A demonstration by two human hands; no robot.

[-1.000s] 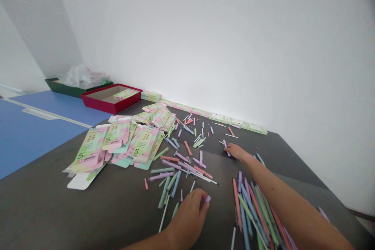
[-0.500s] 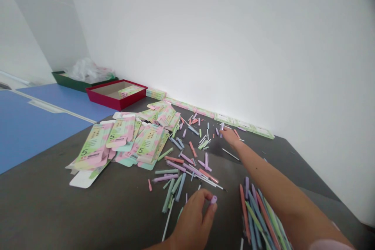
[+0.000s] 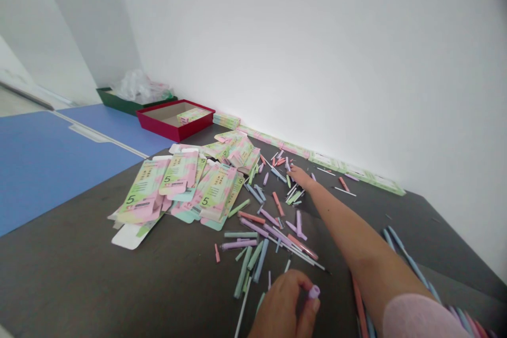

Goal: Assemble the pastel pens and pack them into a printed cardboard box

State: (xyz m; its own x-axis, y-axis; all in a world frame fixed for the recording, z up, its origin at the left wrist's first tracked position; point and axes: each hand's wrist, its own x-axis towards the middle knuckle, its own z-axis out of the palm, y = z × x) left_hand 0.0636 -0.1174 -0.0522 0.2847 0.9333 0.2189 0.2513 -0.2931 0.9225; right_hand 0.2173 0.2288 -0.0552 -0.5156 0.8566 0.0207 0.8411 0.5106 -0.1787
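My left hand [image 3: 287,303], low in the middle, pinches a short purple pen part [image 3: 314,291] whose hollow end faces up. Farther back, my right hand [image 3: 300,176] reaches over the table with its fingers closed on a small purple pen cap, mostly hidden by the fingertips. Beside those fingers lie another purple piece [image 3: 288,162] and blue pieces [image 3: 279,175]. Between my hands are scattered coral pen parts [image 3: 278,204], purple barrels [image 3: 253,227], green barrels [image 3: 243,273] and white refills [image 3: 243,306].
Flattened printed cartons [image 3: 217,190] pile up on the left of the dark table [image 3: 166,285]. A red box [image 3: 174,125] and a green tray [image 3: 119,101] with plastic bags stand behind. Printed packs [image 3: 356,170] line the wall. Assembled-looking pens [image 3: 412,259] lie under my right forearm.
My right arm has stretched farther away and leftward across the scattered parts with the purple cap. My left hand keeps its pinch. The view has turned right.
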